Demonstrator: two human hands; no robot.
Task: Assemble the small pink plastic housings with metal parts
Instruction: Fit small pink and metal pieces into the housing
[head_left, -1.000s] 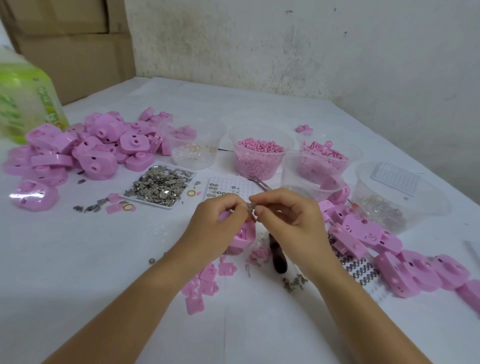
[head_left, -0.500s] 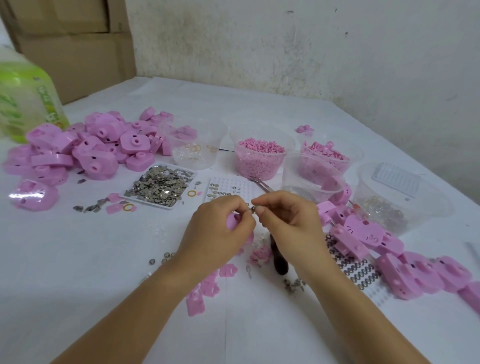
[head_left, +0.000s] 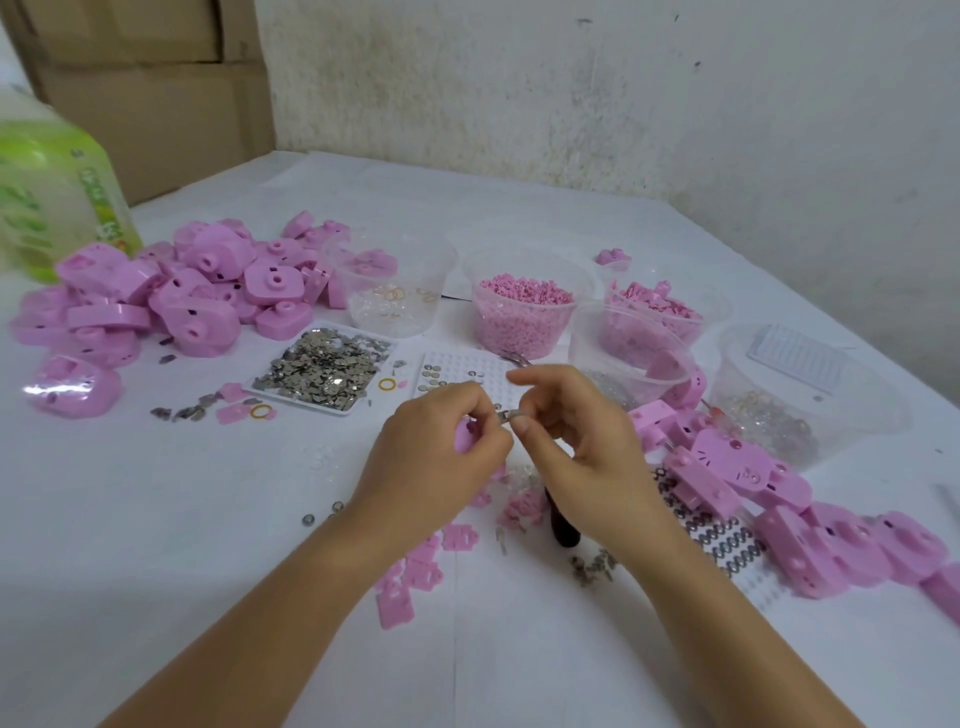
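Centre-scene, the left hand (head_left: 431, 460) curls round a small pink housing (head_left: 466, 435) while the right hand (head_left: 574, 436) pinches a metal part (head_left: 511, 414) against its top edge: the fitting step, I judge, and next the part needs seating squarely

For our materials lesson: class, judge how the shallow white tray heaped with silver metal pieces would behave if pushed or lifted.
The tray looks thin and shallow, so it would probably flex if lifted by one edge. The metal pieces lie loose above its low rim, so tilting likely spills them. Flat on the table, it should slide rather than tip.
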